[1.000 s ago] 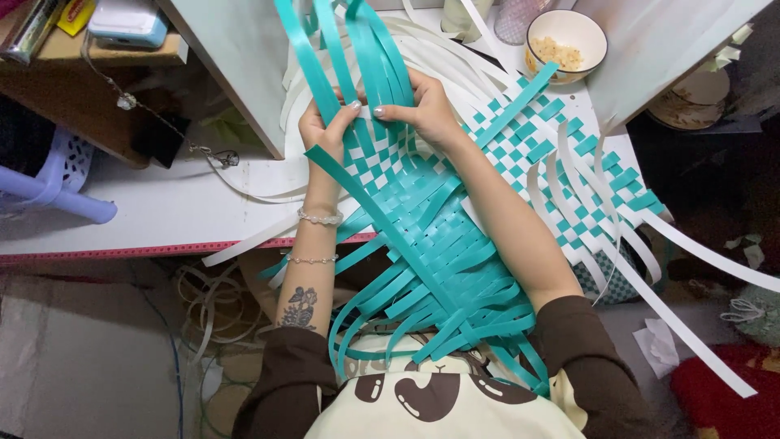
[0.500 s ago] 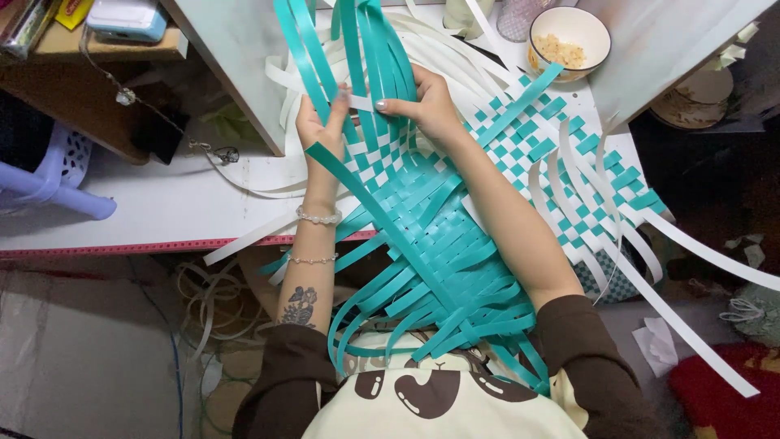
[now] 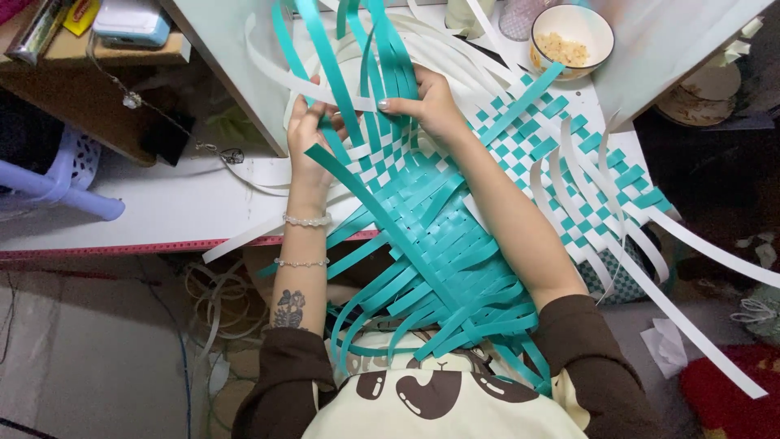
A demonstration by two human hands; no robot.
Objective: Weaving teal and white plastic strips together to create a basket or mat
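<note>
A woven mat of teal and white strips [image 3: 455, 203] lies across the white table [image 3: 162, 207] and my lap. My left hand [image 3: 307, 130] pinches a white strip [image 3: 280, 77] at the mat's upper left edge, among upright teal strips [image 3: 325, 57]. My right hand [image 3: 426, 102] grips the same white strip where it crosses the teal strips, thumb and fingers closed on it. Loose teal strip ends hang down over my lap. Long white strip ends [image 3: 691, 325] trail off to the right.
A bowl with pale yellow bits [image 3: 571, 36] stands at the back right of the table. A wooden shelf [image 3: 89, 57] with small items is at the upper left, a lilac plastic basket [image 3: 57, 175] below it. Cables lie on the floor.
Both hands moved slightly up the mat and pulled the white strip across the upright teal strips. The teal strips now stand more bunched between my hands.
</note>
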